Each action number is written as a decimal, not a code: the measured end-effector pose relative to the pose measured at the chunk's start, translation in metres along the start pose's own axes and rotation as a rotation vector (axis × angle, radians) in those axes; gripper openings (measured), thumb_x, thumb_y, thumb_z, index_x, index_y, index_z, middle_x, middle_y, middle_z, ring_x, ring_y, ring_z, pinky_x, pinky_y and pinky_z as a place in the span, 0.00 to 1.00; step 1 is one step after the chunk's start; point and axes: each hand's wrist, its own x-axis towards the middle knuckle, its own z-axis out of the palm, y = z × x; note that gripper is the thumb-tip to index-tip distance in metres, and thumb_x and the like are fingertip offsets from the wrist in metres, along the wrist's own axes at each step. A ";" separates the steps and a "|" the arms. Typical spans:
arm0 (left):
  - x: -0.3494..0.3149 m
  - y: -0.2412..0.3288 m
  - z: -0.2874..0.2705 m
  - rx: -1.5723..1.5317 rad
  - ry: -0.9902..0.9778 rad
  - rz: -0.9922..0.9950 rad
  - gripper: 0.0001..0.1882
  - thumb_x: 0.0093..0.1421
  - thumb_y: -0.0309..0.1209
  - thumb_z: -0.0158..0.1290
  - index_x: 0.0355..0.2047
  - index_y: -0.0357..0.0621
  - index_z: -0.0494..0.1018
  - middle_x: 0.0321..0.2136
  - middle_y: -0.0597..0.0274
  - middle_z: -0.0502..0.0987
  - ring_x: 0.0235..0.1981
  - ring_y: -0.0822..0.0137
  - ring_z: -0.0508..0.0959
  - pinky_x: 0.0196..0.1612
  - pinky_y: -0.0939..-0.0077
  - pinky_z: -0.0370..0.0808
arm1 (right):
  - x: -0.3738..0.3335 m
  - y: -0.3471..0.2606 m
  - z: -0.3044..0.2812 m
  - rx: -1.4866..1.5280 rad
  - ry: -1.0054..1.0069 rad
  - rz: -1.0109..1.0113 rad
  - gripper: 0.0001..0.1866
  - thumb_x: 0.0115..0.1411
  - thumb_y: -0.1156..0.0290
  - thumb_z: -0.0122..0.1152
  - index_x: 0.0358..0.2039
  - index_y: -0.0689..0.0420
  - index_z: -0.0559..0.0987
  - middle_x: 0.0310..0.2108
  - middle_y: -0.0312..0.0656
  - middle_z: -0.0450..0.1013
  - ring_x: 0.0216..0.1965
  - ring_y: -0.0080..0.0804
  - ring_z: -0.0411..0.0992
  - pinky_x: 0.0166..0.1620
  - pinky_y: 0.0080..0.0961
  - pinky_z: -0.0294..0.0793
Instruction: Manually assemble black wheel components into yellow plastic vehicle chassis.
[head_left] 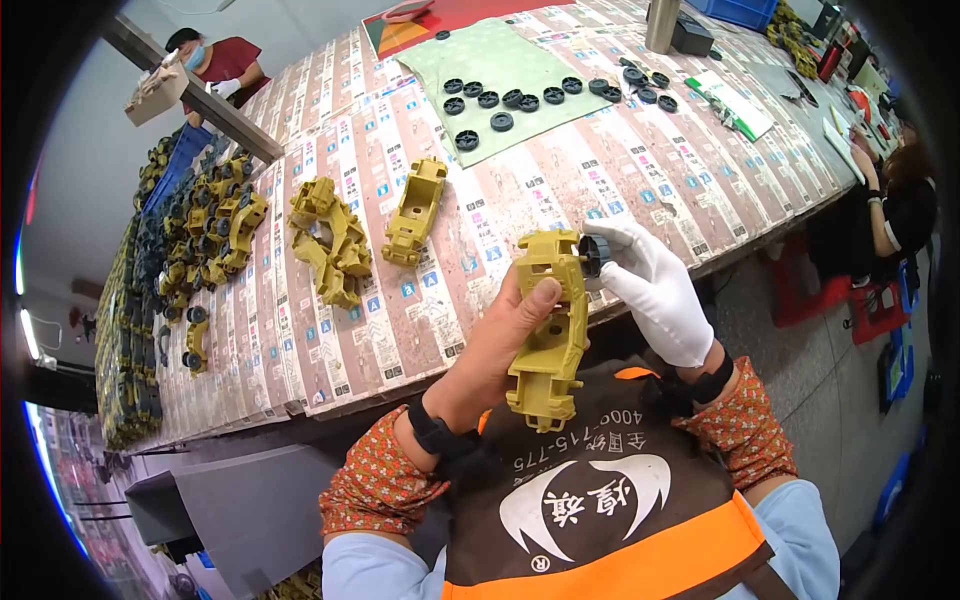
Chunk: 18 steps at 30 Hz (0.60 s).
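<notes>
My bare left hand (505, 325) grips an olive-yellow plastic toy car chassis (545, 385), held upright above my lap near the table edge, thumb across its upper part. In my white-gloved right hand (650, 285) a black toy wheel (595, 256) is pinched between thumb and fingers, against the upper right side of the chassis. From this view I cannot tell whether the wheel is seated on its axle stub. Lower on the same side, another stub (577, 384) sticks out bare. Another chassis (415, 212) lies on the table, left of a small stack of chassis parts (330, 242).
Several loose black wheels (502, 121) lie on a green cloth (540, 65) and beside it. At the left, a heap of chassis with wheels (215, 220) covers the table end. A masked person (225, 65) sits beyond the metal post (230, 120); another person (895, 200) works at the right.
</notes>
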 end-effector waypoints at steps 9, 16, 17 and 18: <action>0.002 -0.014 -0.002 0.266 0.089 0.227 0.36 0.72 0.48 0.53 0.67 0.43 0.48 0.54 0.57 0.70 0.56 0.69 0.70 0.59 0.70 0.71 | -0.001 0.012 0.021 -0.312 0.107 -0.167 0.24 0.67 0.80 0.59 0.63 0.68 0.71 0.50 0.49 0.78 0.51 0.24 0.75 0.54 0.22 0.75; 0.016 -0.036 -0.012 0.247 0.120 0.231 0.30 0.74 0.36 0.50 0.67 0.45 0.48 0.55 0.60 0.69 0.55 0.70 0.70 0.58 0.71 0.71 | 0.007 0.005 0.008 -0.651 -0.027 -0.314 0.30 0.63 0.81 0.53 0.67 0.63 0.67 0.46 0.60 0.78 0.48 0.45 0.81 0.54 0.30 0.77; 0.022 -0.043 -0.016 0.276 0.152 0.251 0.29 0.74 0.34 0.49 0.67 0.46 0.48 0.55 0.61 0.69 0.55 0.70 0.71 0.58 0.71 0.72 | 0.011 0.005 0.005 -0.618 -0.046 -0.290 0.31 0.63 0.80 0.52 0.68 0.63 0.66 0.48 0.61 0.77 0.50 0.49 0.80 0.56 0.30 0.75; 0.021 -0.041 -0.016 0.255 0.155 0.228 0.29 0.74 0.33 0.49 0.67 0.46 0.48 0.55 0.60 0.69 0.55 0.70 0.71 0.58 0.71 0.72 | 0.014 -0.001 0.001 -0.570 -0.111 -0.179 0.32 0.63 0.80 0.51 0.69 0.63 0.64 0.49 0.61 0.77 0.51 0.47 0.79 0.56 0.30 0.75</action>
